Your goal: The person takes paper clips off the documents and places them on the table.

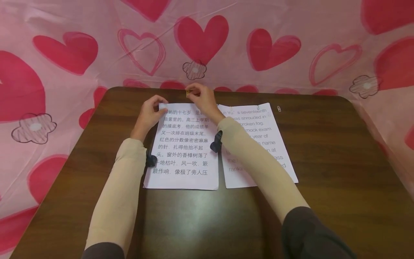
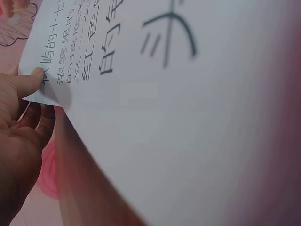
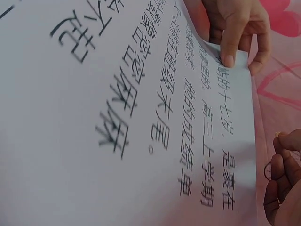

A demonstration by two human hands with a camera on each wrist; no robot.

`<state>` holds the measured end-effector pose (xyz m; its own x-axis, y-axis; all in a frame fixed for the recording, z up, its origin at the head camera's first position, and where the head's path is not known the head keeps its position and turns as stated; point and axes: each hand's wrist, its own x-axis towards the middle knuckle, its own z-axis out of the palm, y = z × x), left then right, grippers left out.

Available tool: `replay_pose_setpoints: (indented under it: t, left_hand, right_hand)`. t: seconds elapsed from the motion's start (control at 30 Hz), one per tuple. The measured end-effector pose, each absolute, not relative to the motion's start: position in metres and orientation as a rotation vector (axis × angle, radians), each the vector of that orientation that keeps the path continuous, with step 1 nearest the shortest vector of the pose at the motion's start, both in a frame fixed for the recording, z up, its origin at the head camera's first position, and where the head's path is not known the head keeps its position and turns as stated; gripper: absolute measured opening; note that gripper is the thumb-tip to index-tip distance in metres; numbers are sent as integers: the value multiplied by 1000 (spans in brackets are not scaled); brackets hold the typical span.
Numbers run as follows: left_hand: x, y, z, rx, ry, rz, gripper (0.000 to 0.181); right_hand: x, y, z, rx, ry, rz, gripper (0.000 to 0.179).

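Observation:
My left hand (image 1: 151,112) pinches the top left corner of a white sheet (image 1: 185,181) printed with large Chinese characters. In the left wrist view, the thumb of the left hand (image 2: 19,127) lies on the printed face and the other fingers are behind the paper. Just beyond the sheet's top edge, my right hand (image 1: 202,99) holds a small yellow paper clip (image 1: 187,93) between thumb and fingertips. Only a bit of the clip (image 3: 278,134) shows in the right wrist view; the right hand (image 3: 284,183) is partly cut off there.
Right of the Chinese sheet lies a sheet with English text (image 1: 281,169), partly under my right forearm. A dark clip (image 1: 258,107) and a yellowish one (image 1: 231,108) sit on its top edge. A pale paper clip (image 1: 279,108) lies on the brown table (image 1: 339,172). Behind hangs a heart-patterned pink cloth (image 1: 233,72).

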<state>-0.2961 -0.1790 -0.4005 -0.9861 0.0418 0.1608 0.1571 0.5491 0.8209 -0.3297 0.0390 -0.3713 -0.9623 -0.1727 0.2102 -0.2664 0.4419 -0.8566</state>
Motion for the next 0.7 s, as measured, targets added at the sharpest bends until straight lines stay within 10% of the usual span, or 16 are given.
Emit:
replay_pose_setpoints:
  t: [0.7]
  left_hand:
    - [-297,-176,-402,-168,-2634,-1442,23]
  right_hand:
    - [-331,106,-373,272,-2603,1558,24]
